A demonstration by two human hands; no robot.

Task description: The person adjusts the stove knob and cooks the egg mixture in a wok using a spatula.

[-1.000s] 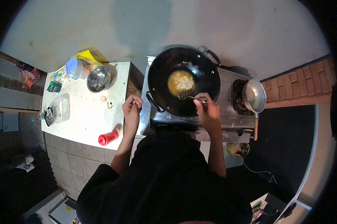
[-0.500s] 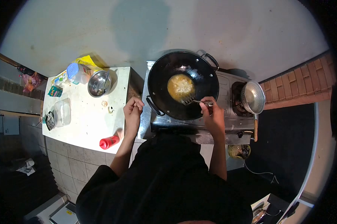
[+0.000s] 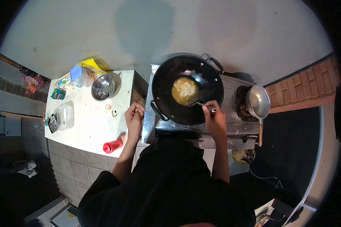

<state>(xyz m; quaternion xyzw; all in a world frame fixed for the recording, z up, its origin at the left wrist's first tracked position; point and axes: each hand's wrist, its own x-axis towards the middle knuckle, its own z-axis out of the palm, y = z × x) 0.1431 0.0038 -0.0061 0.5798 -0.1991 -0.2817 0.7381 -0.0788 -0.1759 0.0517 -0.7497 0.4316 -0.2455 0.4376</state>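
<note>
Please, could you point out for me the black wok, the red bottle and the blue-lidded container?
Black wok [image 3: 212, 90]: head view, bare inner wall on its right side.
Red bottle [image 3: 113, 146]: head view, middle of its body.
Blue-lidded container [image 3: 76, 73]: head view, on the lid.

This is a kitchen, probably a home one: a gas stove [image 3: 231, 96] bears a wok [image 3: 166, 87] and a pan [image 3: 257, 100], and a table [image 3: 91, 128] beside it holds a steel bowl [image 3: 102, 87].

Wok [image 3: 166, 77] on the stove [image 3: 229, 98], between bowl-bearing table [image 3: 91, 128] at left and saucepan [image 3: 258, 101] at right.
</note>
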